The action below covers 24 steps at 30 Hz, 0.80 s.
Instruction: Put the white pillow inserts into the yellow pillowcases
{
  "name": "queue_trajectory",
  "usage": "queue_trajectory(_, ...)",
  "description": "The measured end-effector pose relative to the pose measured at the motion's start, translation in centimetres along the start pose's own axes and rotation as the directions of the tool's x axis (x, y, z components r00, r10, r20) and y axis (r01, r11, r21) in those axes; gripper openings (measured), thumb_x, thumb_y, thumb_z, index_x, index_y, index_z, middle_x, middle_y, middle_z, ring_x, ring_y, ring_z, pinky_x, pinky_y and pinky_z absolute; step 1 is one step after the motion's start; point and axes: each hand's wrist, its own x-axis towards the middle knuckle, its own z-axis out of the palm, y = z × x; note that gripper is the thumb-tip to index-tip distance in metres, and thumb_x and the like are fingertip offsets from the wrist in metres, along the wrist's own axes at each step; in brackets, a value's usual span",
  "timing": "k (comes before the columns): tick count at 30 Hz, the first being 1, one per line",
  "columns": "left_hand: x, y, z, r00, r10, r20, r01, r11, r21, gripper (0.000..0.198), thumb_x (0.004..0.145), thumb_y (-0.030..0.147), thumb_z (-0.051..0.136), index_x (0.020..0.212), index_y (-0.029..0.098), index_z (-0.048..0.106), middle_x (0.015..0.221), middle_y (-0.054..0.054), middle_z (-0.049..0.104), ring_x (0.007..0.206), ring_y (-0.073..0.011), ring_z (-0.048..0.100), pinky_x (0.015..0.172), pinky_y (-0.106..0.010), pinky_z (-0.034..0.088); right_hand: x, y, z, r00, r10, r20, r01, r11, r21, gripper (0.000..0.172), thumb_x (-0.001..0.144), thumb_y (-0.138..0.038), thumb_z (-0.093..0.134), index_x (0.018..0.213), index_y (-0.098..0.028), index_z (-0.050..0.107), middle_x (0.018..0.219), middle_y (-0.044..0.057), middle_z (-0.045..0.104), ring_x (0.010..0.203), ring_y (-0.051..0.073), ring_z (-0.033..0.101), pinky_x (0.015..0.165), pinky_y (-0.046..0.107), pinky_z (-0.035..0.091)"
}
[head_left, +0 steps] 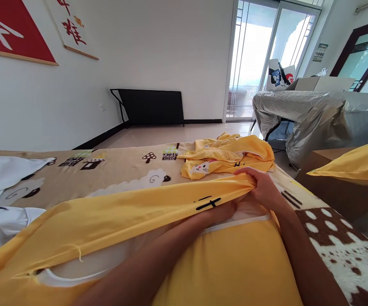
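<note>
Nearest me, my left forearm runs in under the upper edge of the yellow cover [107,212], which lies stretched across and below both my hands. My left hand [224,211] is largely tucked beneath that edge, so I cannot tell whether its fingers are closed on anything. My right hand [260,187], just beyond it to the right, is closed on a bunched end of the cover, thumb and fingers pinching the cloth.

The pull between that pinch and the cloth to my left looks taut. If I tug harder, I think the seam could strain, most of all by the loose thread [80,253] well to the left of my left hand. The white edging [235,223] just below my hands could catch on my wrist or fold under, since the gap is narrow around my arm. If my right pinch slips, the end would probably drop and crumple.

Just beyond my right hand lies a heap of yellow cloth [250,148] on the patterned blanket [123,163]; being the same colour, it could get dragged along. Farther right of that hand, a yellow cushion [362,163] rests on a cardboard box [333,191]; a wide elbow swing might knock it.
</note>
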Motion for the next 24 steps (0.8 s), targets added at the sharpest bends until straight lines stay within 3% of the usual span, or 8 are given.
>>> queue_trajectory(4,0.6,-0.3,0.1,0.997,0.034,0.066,-0.031,0.998,-0.045,0.025,0.078,0.012,0.047,0.098,0.015,0.061,0.111,-0.009,0.067,0.105,-0.0217,0.059,0.102,-0.034,0.042,-0.1,-0.2,0.6,0.984,0.004,-0.177,-0.06,0.947,-0.317,0.063,0.054,-0.003,0.041,0.112,-0.017,0.063,0.086,0.004,0.068,0.082,0.019,0.061,0.075,0.026,0.043)
queue_trajectory(6,0.9,-0.6,0.4,0.996,0.036,0.078,-0.031,0.998,-0.063,0.02,0.076,0.008,0.045,0.087,0.015,0.061,0.098,-0.008,0.069,0.095,-0.0208,0.061,0.096,-0.033,0.046,-0.1,-0.2,1.0,0.971,-0.022,-0.237,-0.085,0.898,-0.432,0.055,0.055,-0.003,0.041,0.104,-0.015,0.066,0.081,0.005,0.067,0.078,0.02,0.06,0.072,0.027,0.043)
queue_trajectory(9,1.1,-0.8,0.9,0.998,0.038,0.047,-0.034,0.996,-0.084,0.022,0.074,0.006,0.045,0.088,0.017,0.059,0.096,-0.007,0.068,0.097,-0.0213,0.06,0.095,-0.035,0.045,-0.1,0.2,1.2,0.966,-0.076,-0.249,-0.064,0.858,-0.51,0.04,0.057,-0.005,0.042,0.085,-0.016,0.068,0.081,0.007,0.065,0.076,0.02,0.059,0.069,0.027,0.042)
queue_trajectory(14,0.6,-0.9,1.0,0.997,0.076,-0.008,-0.077,0.991,-0.113,0.022,0.078,0.01,0.044,0.09,0.02,0.058,0.109,-0.006,0.066,0.108,-0.0228,0.055,0.102,-0.039,0.039,0.0,0.6,1.3,0.963,-0.135,-0.234,0.029,0.913,-0.406,0.041,0.053,-0.006,0.041,0.082,-0.019,0.067,0.085,0.004,0.067,0.076,0.018,0.06,0.068,0.025,0.042)
queue_trajectory(18,-0.3,-0.8,0.2,0.987,0.16,-0.01,-0.16,0.977,-0.143,0.021,0.082,0.014,0.043,0.093,0.021,0.059,0.129,-0.004,0.057,0.124,-0.021,0.045,0.11,-0.034,0.03,0.0,0.3,1.5,0.964,-0.082,-0.252,-0.004,0.946,-0.325,0.038,0.054,-0.01,0.043,0.082,-0.019,0.067,0.074,0.002,0.069,0.068,0.017,0.06,0.062,0.023,0.042)
queue_trajectory(21,-1.0,-0.6,-0.6,0.978,0.207,0.012,-0.198,0.95,-0.241,0.017,0.084,0.02,0.045,0.093,0.02,0.059,0.124,-0.003,0.06,0.119,-0.0193,0.048,0.109,-0.031,0.03,-0.1,-0.1,1.5,0.962,-0.063,-0.265,-0.016,0.958,-0.287,0.04,0.053,-0.011,0.042,0.083,-0.018,0.067,0.073,0.001,0.069,0.066,0.016,0.06,0.061,0.022,0.041)
queue_trajectory(24,-1.4,-0.6,-1.4,0.978,0.2,0.052,-0.163,0.904,-0.396,0.012,0.082,0.028,0.05,0.081,0.02,0.058,0.102,-0.002,0.066,0.105,-0.0197,0.054,0.103,-0.031,0.036,-0.2,-0.2,1.4,0.956,-0.063,-0.286,-0.015,0.965,-0.263,0.046,0.051,-0.01,0.039,0.086,-0.019,0.067,0.073,0.0,0.069,0.066,0.015,0.061,0.061,0.021,0.042)
